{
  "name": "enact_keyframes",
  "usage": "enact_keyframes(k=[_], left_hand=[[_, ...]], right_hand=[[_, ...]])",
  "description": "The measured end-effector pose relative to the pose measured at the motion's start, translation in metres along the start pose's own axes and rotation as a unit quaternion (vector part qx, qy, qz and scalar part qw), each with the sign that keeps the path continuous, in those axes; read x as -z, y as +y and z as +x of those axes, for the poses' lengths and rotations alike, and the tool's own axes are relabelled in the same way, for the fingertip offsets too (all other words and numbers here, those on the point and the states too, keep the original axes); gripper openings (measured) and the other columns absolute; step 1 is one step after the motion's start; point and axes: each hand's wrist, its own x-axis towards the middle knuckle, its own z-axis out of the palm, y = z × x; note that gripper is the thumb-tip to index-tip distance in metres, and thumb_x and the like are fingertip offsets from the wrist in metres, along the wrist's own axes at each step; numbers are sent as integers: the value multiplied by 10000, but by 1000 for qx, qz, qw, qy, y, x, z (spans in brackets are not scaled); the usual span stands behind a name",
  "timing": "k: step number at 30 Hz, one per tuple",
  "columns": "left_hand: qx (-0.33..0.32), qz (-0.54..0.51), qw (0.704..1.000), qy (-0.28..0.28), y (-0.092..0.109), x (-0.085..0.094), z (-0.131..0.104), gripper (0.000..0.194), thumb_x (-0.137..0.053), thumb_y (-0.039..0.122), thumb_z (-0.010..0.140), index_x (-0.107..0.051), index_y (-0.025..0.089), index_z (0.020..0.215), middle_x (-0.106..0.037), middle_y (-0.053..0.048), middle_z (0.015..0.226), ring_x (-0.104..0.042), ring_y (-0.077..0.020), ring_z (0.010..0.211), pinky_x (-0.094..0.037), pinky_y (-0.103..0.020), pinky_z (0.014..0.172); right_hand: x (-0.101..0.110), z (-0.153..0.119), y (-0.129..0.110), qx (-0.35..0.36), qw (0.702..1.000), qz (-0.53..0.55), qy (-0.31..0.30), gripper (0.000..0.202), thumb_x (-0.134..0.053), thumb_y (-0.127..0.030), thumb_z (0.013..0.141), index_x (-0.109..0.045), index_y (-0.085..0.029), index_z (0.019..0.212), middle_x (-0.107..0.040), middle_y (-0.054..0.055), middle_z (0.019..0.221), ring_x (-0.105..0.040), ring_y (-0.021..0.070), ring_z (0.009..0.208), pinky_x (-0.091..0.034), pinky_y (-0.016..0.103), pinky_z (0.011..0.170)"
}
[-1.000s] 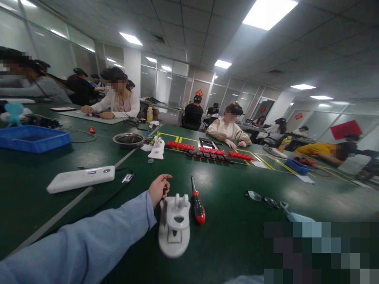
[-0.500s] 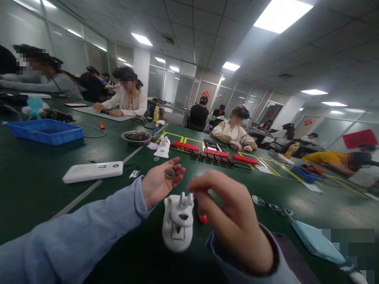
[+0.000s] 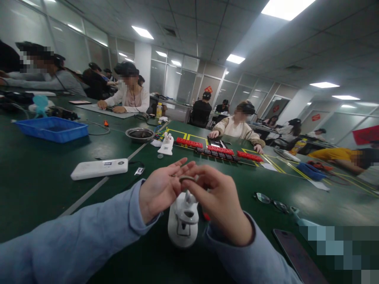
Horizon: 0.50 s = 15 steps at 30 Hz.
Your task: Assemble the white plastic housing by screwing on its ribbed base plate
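Note:
My left hand [image 3: 161, 189] is palm up with its fingers stretched out, left of the middle. Over its fingers, my right hand [image 3: 217, 197] pinches a thin round metal washer [image 3: 187, 178] between thumb and forefinger, its edge turned toward me. Something small shows on the left fingers beside the washer, too small to name. Just below both hands stands a white plastic device [image 3: 183, 227] with a wire loop on its front; its top is partly hidden by the hands. A red piece [image 3: 206, 216] shows beside it, mostly covered by my right hand.
A white power bank [image 3: 100, 169] and a blue tray [image 3: 53, 130] lie left. Beyond my hands are a metal bowl [image 3: 139, 134], a white figure-like part [image 3: 166, 144] and red strips [image 3: 220, 150]. Glasses [image 3: 271, 201] and a phone [image 3: 299, 254] lie right. People sit across the table.
My right hand has moved left onto my left hand and now pinches the washer, which lay on the left fingers before. The person across the table has spread their hands apart.

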Motion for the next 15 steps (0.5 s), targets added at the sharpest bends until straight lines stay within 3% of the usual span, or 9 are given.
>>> enact_keyframes(k=[2,4,7,9,10,11,12,14,15], left_hand=[[-27,33,999,12,5,15,22,221,-288,89,833,-460,163,950,-545,-9,718,-546,-71,597,-455,-185,543],[-37,188,981,-6,7,38,48,178,-305,135,838,-472,154,897,-461,35,572,-459,-37,469,-393,-143,458],[-11,290,957,-13,2,74,74,173,-377,216,810,-524,137,768,-239,95,390,-198,-35,302,-157,-155,310],[-17,370,928,-32,-4,92,76,184,-495,295,739,-564,131,690,-261,86,361,-193,-42,307,-128,-184,323],[-57,453,887,-61,-7,97,74,192,-569,329,672,-586,140,698,-313,72,371,-242,-51,328,-165,-191,342],[-110,551,822,-98,-10,100,69,261,-634,364,589,-604,156,745,-377,58,402,-308,-66,362,-215,-197,373],[-166,651,728,-136,-13,102,63,391,-675,394,508,-607,180,828,-440,47,452,-374,-86,409,-266,-204,415],[-242,804,509,-189,-19,99,53,614,-678,439,453,-549,220,1011,-528,29,552,-468,-131,489,-333,-228,493],[-251,846,428,-197,-21,95,49,643,-651,452,484,-513,221,1068,-557,15,587,-498,-151,511,-350,-242,511]], right_hand=[[15,4,3,-48,991,123,-4,94,-582,-236,699,-540,-184,765,-542,-41,515,-505,78,428,-411,192,400],[30,8,7,-77,977,199,-11,143,-607,-243,679,-542,-182,790,-586,-24,579,-565,98,502,-476,202,436],[44,12,16,-78,970,231,7,147,-634,-247,654,-551,-178,753,-582,-24,603,-579,96,542,-511,201,462],[49,13,21,-66,968,238,33,134,-633,-224,654,-525,-181,720,-559,-44,572,-553,75,490,-499,183,438],[50,13,22,-61,967,242,39,152,-631,-205,653,-509,-187,742,-553,-55,561,-539,68,463,-488,177,424],[50,13,24,-59,967,245,36,191,-628,-187,653,-497,-194,790,-552,-64,555,-531,65,444,-477,174,415],[51,13,25,-62,968,244,23,240,-624,-177,655,-487,-197,851,-557,-66,555,-532,67,438,-470,175,415],[53,12,26,-83,971,222,-19,296,-616,-177,660,-490,-175,927,-582,-46,580,-552,75,463,-468,179,440],[55,12,26,-96,974,202,-41,271,-614,-182,662,-512,-157,912,-591,-31,598,-562,79,488,-469,181,459]])
